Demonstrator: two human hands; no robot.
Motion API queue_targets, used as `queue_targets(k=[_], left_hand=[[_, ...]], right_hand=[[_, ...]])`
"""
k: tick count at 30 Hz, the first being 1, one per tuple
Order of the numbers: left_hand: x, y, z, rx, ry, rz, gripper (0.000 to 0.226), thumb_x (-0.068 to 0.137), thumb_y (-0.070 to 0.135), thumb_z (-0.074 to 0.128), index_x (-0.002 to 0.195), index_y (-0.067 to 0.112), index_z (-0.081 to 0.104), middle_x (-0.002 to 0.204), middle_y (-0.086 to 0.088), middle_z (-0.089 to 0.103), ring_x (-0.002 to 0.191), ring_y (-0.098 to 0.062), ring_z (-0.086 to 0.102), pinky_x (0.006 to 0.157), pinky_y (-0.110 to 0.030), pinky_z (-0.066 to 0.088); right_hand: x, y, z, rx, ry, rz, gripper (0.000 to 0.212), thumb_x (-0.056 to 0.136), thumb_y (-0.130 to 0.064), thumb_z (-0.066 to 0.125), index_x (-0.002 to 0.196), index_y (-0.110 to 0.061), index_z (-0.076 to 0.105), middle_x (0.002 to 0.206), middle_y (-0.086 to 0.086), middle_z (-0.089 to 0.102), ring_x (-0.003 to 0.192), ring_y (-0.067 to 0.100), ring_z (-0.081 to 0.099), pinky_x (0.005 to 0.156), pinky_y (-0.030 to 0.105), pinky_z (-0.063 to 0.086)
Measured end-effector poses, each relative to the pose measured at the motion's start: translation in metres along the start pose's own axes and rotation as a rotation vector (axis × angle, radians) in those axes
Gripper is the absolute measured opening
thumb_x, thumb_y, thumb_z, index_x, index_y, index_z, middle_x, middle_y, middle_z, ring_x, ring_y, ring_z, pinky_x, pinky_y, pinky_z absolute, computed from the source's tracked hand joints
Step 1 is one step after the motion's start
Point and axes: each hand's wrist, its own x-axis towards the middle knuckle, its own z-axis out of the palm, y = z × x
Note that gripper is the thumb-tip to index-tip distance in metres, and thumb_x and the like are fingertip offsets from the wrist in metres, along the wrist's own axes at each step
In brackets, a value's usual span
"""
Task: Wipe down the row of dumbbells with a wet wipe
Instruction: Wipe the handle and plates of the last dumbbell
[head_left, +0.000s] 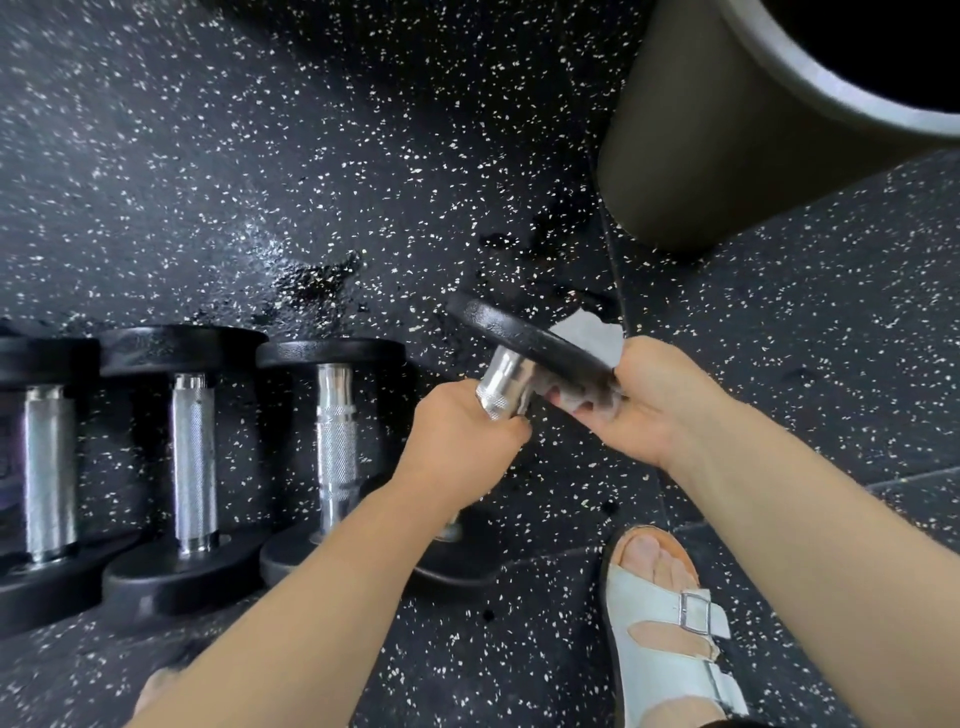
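Observation:
Three black-headed dumbbells with chrome handles lie in a row on the floor at the left: one at the frame edge (49, 467), a middle one (195, 457) and a right one (336, 441). A fourth dumbbell (524, 338) is tilted up, its far head raised and its near head low behind my left forearm. My left hand (462, 441) grips its chrome handle. My right hand (649, 400) holds a white wet wipe (587, 332) wrapped over the raised head's right edge, with my fingers beneath it.
The floor (311, 156) is black speckled rubber with damp patches beyond the dumbbells. A large dark bin (727, 130) stands at the upper right. My right foot in a white sandal (670, 623) is planted at the lower right, and toes of the other foot (156, 686) show at the bottom left.

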Motion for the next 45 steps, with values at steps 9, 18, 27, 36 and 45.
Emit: queue_targets(k=[9,18,27,36,45], left_hand=[[0.000,0.009,0.004,0.069,0.070,0.032,0.036,0.076,0.016,0.067,0.053,0.020,0.039,0.047,0.006,0.040,0.046,-0.019,0.036,0.053,-0.029,0.035],[0.005,-0.007,-0.011,0.165,-0.042,0.020,0.035,0.076,0.014,0.068,0.055,0.020,0.041,0.048,0.005,0.042,0.045,-0.018,0.037,0.053,-0.026,0.033],[-0.001,-0.007,-0.001,0.002,-0.046,0.002,0.041,0.075,0.008,0.066,0.050,0.022,0.036,0.035,0.012,0.033,0.037,-0.012,0.029,0.044,-0.023,0.029],[0.005,-0.011,-0.009,0.067,-0.042,0.042,0.035,0.075,0.009,0.067,0.055,0.015,0.039,0.046,0.006,0.039,0.044,-0.015,0.032,0.047,-0.024,0.030],[0.000,-0.007,-0.001,0.058,-0.055,0.054,0.040,0.071,0.013,0.066,0.047,0.022,0.035,0.041,0.011,0.033,0.045,-0.016,0.028,0.049,-0.027,0.027]], right_hand=[[0.006,0.002,-0.005,-0.062,-0.073,-0.130,0.013,0.091,-0.005,0.051,0.094,0.001,0.063,0.086,0.018,0.056,0.062,0.021,0.051,0.052,0.025,0.046],[-0.040,-0.006,0.007,-0.876,-0.316,-0.483,0.048,0.094,-0.015,0.045,0.051,-0.033,0.060,0.048,-0.010,0.051,0.047,0.011,0.049,0.065,0.021,0.047],[0.005,-0.018,0.010,-1.052,-0.393,-0.375,0.040,0.099,-0.035,0.044,0.074,-0.019,0.072,0.070,-0.014,0.066,0.063,-0.003,0.055,0.067,0.022,0.044],[-0.035,-0.013,-0.026,-0.885,-0.399,-0.445,0.028,0.096,-0.016,0.046,0.102,-0.007,0.072,0.105,0.007,0.073,0.102,0.013,0.066,0.101,0.032,0.045],[-0.008,-0.029,0.022,-0.932,-0.476,-0.498,0.042,0.097,-0.014,0.049,0.070,-0.035,0.074,0.065,-0.018,0.066,0.057,-0.006,0.057,0.058,0.012,0.043]])
